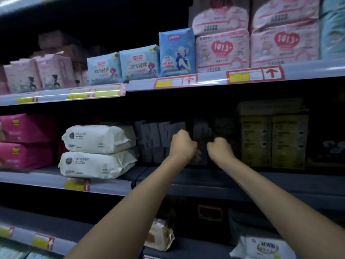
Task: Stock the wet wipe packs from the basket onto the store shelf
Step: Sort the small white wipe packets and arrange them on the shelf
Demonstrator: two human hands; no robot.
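Dark grey upright wipe pack [201, 135] held far in on mid shelf [280, 184], left grip [183, 144] & right grip [220, 148] both curled on it. Risk: grey row [155, 139] at left could be toppled if pack's shoved hard.

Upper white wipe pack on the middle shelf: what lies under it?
Under the upper white pack, a second white pack lies flat on the middle shelf. Whether anything sits behind the two is hidden by them and by the dark.
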